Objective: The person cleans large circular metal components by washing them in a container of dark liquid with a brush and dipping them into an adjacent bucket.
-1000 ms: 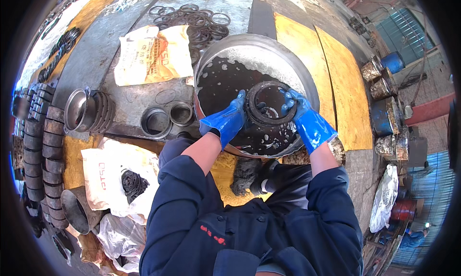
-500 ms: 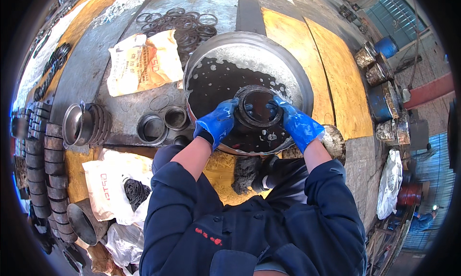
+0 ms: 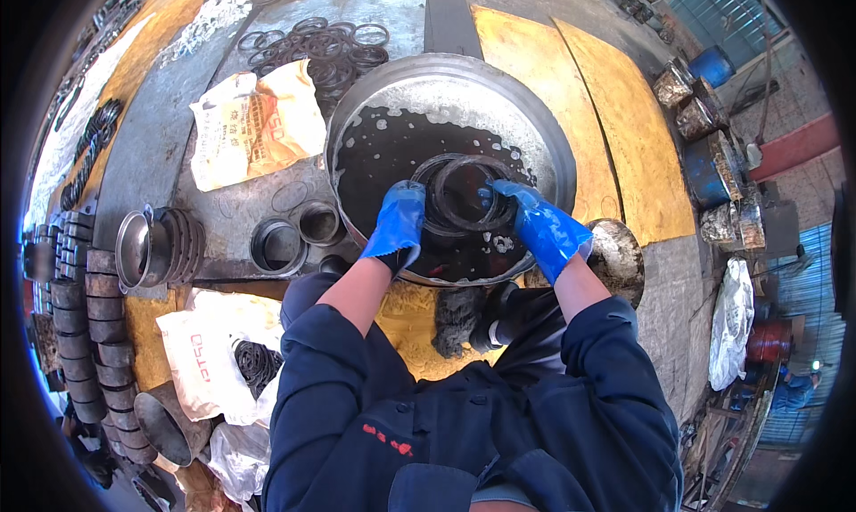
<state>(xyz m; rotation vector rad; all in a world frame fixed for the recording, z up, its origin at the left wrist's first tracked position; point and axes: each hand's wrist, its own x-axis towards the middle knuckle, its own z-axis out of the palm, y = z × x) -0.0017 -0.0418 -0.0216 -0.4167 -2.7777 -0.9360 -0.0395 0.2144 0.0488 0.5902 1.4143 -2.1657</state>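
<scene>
Handling dark rings (image 3: pixel 437 196) over basin (image 3: pixel 565 151): left hand (image 3: pixel 401 212) grips 9 o'clock, right hand (image 3: pixel 537 220) 3; likely needs steady hold.

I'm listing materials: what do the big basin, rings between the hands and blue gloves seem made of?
Basin: probably metal; dull grey, thin-walled rim. Rings: perhaps rubber, possibly metal; dark, wet-looking sheen. Gloves: likely rubber or plastic; glossy blue, bright highlights.

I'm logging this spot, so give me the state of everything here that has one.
Black rings: overlapping
Left hand: gloved, at rings' left edge
Right hand: gloved, at rings' right edge
Metal basin: partly filled with dark liquid
Orange-printed sack: lying creased
White sack: open, dark coils showing
</scene>
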